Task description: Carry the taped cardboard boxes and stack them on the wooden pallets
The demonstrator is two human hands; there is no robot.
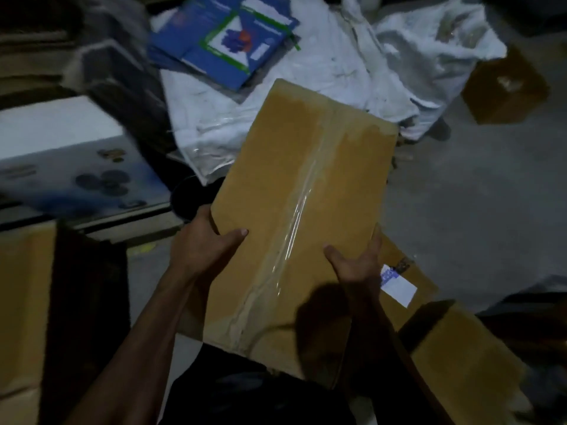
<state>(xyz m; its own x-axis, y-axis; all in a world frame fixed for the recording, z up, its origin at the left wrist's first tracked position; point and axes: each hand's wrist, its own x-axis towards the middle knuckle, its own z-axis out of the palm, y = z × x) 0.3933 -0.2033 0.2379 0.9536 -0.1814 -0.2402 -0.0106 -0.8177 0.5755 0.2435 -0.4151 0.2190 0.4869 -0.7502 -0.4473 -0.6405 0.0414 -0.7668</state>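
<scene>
Both hands point(211, 237) point(356, 265) grip taped box point(306, 191); fingers hidden underneath.

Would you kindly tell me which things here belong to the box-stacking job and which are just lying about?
Part of the job:
- taped cardboard box, in the grip of the left hand and right hand
- labelled box beneath it
- small box on the floor

Lying about:
- white sacks
- blue flattened cartons
- open box

fingers of both hands hidden behind taped box point(294, 210), left carton point(21, 305) cut off by edge
</scene>
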